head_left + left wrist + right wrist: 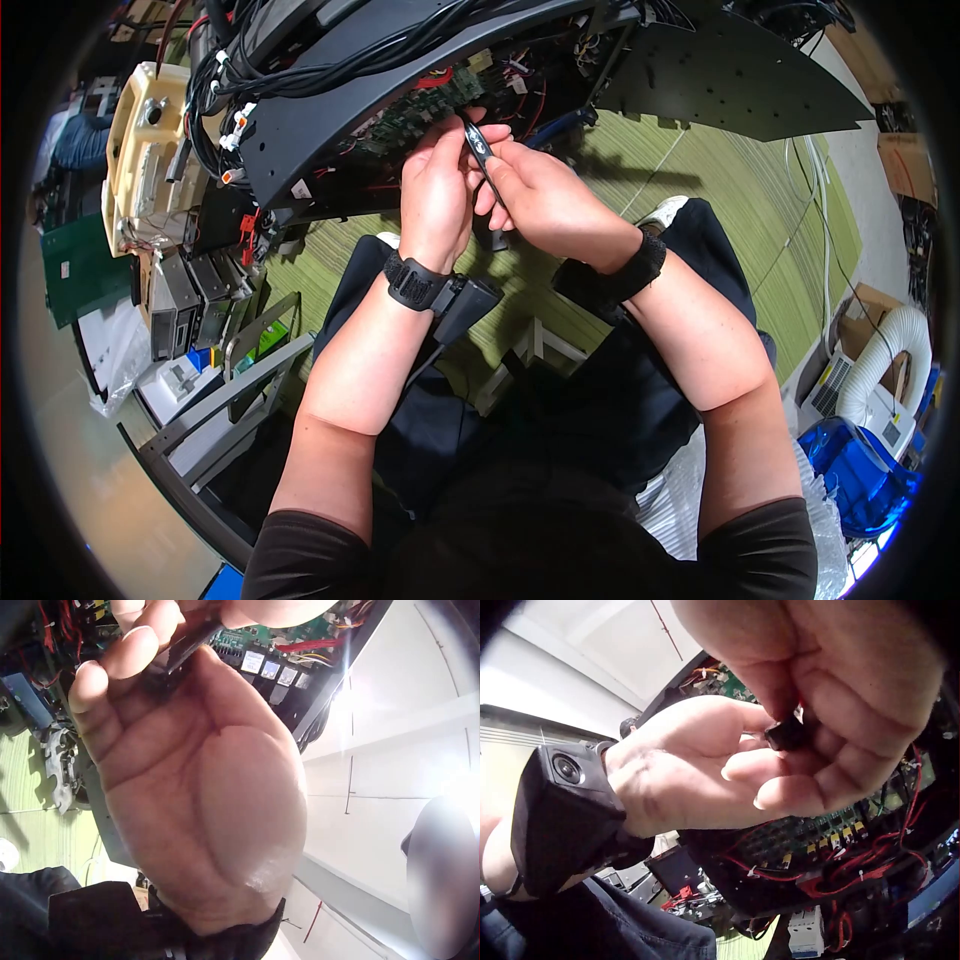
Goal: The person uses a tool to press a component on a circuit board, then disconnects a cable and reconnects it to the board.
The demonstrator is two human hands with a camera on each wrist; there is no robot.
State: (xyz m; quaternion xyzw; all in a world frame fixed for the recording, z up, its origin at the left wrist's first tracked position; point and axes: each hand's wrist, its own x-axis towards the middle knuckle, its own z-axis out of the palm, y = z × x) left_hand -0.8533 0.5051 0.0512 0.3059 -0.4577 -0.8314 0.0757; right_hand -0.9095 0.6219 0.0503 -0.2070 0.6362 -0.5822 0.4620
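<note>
Both hands are raised together in front of an open black machine chassis. They hold a slim black object with a small shiny spot between them. My left hand pinches it with thumb and fingertips; in the left wrist view the black object sits at the fingers above the palm. My right hand curls its fingers round the other end, a small black piece. A green circuit board with red wires lies just behind the hands.
Bundled black cables run over the chassis top. A beige device and grey boxes stand at the left. A black panel juts out right. Green carpet, a white hose and a blue item lie right.
</note>
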